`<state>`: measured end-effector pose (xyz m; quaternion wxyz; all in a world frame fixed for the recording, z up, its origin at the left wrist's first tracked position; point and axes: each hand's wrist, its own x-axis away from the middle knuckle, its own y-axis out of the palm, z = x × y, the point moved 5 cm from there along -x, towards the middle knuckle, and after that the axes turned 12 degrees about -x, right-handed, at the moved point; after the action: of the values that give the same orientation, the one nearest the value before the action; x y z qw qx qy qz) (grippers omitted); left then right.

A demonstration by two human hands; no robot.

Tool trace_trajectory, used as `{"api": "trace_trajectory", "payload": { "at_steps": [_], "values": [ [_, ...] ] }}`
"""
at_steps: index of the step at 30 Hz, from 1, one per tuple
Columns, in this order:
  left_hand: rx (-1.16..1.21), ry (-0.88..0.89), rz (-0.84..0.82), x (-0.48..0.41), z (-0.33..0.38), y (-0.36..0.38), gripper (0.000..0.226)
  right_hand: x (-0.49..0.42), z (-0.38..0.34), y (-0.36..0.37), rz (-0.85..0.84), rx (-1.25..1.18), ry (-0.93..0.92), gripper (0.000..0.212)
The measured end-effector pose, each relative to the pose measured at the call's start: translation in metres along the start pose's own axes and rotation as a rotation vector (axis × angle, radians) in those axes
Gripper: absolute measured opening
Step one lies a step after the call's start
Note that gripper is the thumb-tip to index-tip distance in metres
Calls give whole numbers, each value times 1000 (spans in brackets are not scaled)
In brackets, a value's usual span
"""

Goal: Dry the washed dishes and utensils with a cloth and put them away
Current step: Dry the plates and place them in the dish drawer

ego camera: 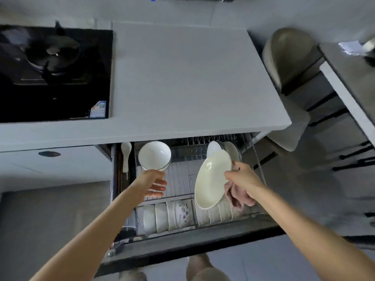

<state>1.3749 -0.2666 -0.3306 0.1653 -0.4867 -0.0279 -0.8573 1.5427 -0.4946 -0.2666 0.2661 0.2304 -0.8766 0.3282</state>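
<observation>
Head view: right hand [243,177] clamps plate [211,183] and cloth [238,197], left hand [154,182] fingers apart; ease plate upright beside racked plates [231,149]

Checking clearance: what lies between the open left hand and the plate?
Only bare wire rack between left hand and plate, in the head view.

Left hand [155,184] loose, right hand [242,178] curled.
</observation>
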Motion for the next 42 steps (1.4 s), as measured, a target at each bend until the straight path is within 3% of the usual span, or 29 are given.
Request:
{"api": "trace_trajectory", "payload": {
  "at_steps": [2,9,12,19,24,29,33,39,42],
  "values": [
    [83,-29,49,-17,-1,16,15,-42,-3,-4,-79,178,-35,21],
    [196,-44,101,-23,-7,36,17,-118,4,6,-66,577,-93,44],
    [227,-46,107,-25,-11,41,17,-142,5,18,-34,679,-116,40],
    [313,-64,129,-34,-21,36,20,-171,-8,33,57,737,-110,23],
    [350,-89,142,-43,-30,30,20,-182,-14,44,119,812,-93,21],
    [379,-104,142,-50,-34,27,20,-186,-6,52,172,704,-28,13],
    [373,-121,136,-54,-33,30,20,-184,-7,53,158,796,-102,27],
    [309,-95,91,-56,-25,47,23,-171,0,46,153,888,-286,27],
    [265,-55,26,-54,-11,62,27,-142,5,30,189,652,-354,45]
  ]
}}
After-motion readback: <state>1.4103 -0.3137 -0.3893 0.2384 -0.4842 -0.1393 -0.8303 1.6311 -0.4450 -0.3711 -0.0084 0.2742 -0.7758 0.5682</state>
